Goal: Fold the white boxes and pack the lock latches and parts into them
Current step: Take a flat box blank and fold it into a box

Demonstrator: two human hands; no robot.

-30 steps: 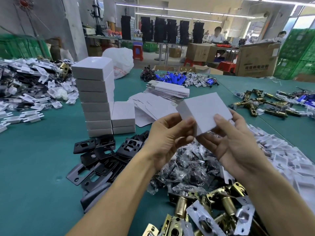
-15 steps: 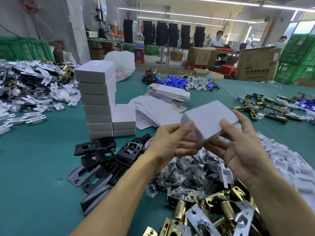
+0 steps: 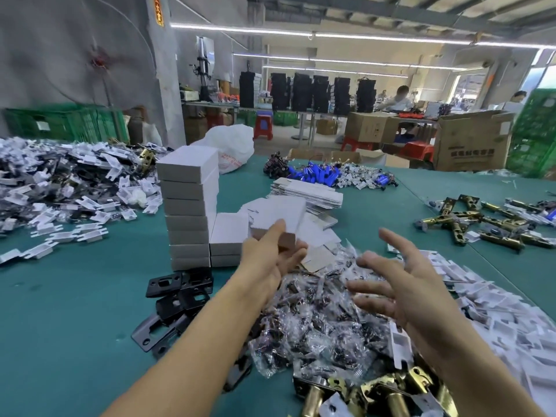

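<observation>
1. Green cloth covers the work table (image 3: 60, 311), and a factory floor of cartons and dark shelving fills the upper part of the frame.
2. At the middle of the frame the white box (image 3: 278, 216) is held in the air by the left hand (image 3: 270, 260). It is just right of the short stack of closed boxes (image 3: 228, 236) and the tall stack (image 3: 186, 206), over the far edge of the bagged parts (image 3: 316, 320).
3. The left hand's fingers curl under the box and its thumb lies against the near wall, so it grips the box. The right hand (image 3: 391, 284) hangs apart at centre right, fingers spread and straight, holding nothing.
4. The box looks like thin card: probably light, smooth and easy to dent. Whether it is loaded cannot be told. The safest hold is likely across the narrow side walls near the corners, not on the broad panel, which would bow inward.
5. Its broad white face points up, tilted slightly toward the camera. The long axis seems to run from lower left to upper right of the frame, though motion blur leaves this uncertain.
</observation>
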